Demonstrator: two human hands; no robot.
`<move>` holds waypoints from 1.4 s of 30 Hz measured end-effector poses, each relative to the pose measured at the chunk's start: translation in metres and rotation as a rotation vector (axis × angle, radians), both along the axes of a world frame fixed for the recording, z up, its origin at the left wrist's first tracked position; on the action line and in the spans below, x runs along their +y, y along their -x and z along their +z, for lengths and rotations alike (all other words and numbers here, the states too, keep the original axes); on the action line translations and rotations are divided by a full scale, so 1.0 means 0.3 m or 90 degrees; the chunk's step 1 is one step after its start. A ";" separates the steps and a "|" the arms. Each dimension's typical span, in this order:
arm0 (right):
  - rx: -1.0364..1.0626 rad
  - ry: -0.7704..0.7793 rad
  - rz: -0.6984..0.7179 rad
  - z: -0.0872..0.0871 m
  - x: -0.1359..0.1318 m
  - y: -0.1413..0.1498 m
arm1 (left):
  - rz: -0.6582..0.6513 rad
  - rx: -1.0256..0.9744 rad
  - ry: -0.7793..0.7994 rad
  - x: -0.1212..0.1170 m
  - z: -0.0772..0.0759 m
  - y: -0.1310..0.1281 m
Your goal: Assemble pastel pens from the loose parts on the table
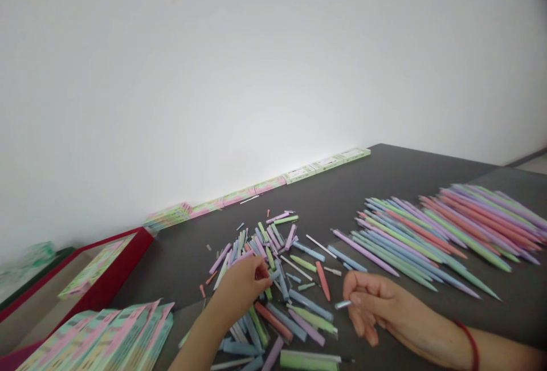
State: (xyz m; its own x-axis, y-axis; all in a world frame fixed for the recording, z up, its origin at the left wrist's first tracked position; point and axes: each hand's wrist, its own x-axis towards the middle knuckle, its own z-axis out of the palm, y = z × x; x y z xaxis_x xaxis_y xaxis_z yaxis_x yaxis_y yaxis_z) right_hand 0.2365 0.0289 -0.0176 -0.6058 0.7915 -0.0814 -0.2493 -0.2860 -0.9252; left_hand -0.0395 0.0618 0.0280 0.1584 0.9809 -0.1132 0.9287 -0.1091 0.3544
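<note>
My left hand [241, 285] is over a loose pile of pastel pen parts [273, 240], its thumb and forefinger closed on a small light blue pen part [274, 275]. To the right of the pile, my right hand [376, 308] pinches a small pale, silvery pen piece [342, 305] between thumb and fingertips. Barrels, short grips, white refills and tiny tips in purple, green, blue and coral make up the pile. A coral barrel [323, 281] lies between my hands. Rows of long, pointed pens [410, 240] lie beyond my right hand.
Flat printed boxes [299, 174] line the wall along the dark table [419, 166]. At the left, a red-rimmed box [135, 245] holds a printed pack [96, 265]. Several pastel printed packs [111, 337] overlap at the near left.
</note>
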 end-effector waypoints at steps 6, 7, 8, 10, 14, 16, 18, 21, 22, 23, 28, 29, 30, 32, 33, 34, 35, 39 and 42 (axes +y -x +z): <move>0.003 -0.004 0.005 0.006 0.001 0.005 | -0.018 -0.008 0.062 -0.061 0.023 0.023; 0.003 -0.005 0.003 0.004 0.002 0.007 | -0.018 -0.004 0.067 -0.062 0.027 0.029; 0.003 -0.006 -0.001 0.001 0.003 0.008 | -0.011 0.005 0.062 -0.058 0.030 0.036; 0.001 -0.008 -0.004 -0.007 0.004 0.010 | 0.028 0.035 0.015 -0.040 0.036 0.056; 0.002 -0.012 0.003 -0.019 0.007 0.011 | 0.107 0.093 -0.126 0.023 0.036 0.096; -0.003 -0.012 0.002 -0.020 0.008 0.011 | 0.097 0.103 -0.153 0.061 0.028 0.104; -0.011 -0.013 -0.001 -0.020 0.008 0.011 | 0.064 0.107 -0.146 0.102 0.016 0.103; -0.016 -0.010 -0.003 -0.026 0.008 0.010 | 0.008 0.110 -0.091 0.160 0.005 0.097; -0.015 -0.010 -0.002 -0.031 0.007 0.010 | -0.009 0.111 -0.067 0.175 0.006 0.096; -0.014 -0.009 -0.001 -0.037 0.008 0.010 | -0.025 0.114 -0.044 0.189 0.009 0.097; -0.009 -0.008 0.005 -0.060 0.013 0.014 | -0.025 0.150 -0.031 0.238 0.037 0.110; -0.008 -0.009 0.007 -0.059 0.015 0.017 | -0.014 0.159 -0.047 0.248 0.039 0.110; -0.009 -0.009 0.009 -0.056 0.016 0.019 | -0.003 0.168 -0.062 0.260 0.039 0.108; -0.010 -0.011 0.008 -0.044 0.017 0.023 | 0.009 0.181 -0.081 0.286 0.032 0.098; -0.011 -0.012 0.006 -0.037 0.017 0.024 | 0.012 0.185 -0.084 0.300 0.025 0.090; -0.009 -0.012 0.002 -0.030 0.016 0.025 | 0.014 0.186 -0.085 0.315 0.018 0.081; -0.006 -0.014 0.000 -0.024 0.015 0.026 | 0.018 0.187 -0.084 0.328 0.010 0.070; 0.006 -0.015 -0.001 -0.011 0.013 0.026 | 0.021 0.178 -0.081 0.360 -0.022 0.029; 0.007 -0.028 0.000 -0.011 0.015 0.028 | 0.015 0.158 -0.073 0.349 -0.040 0.006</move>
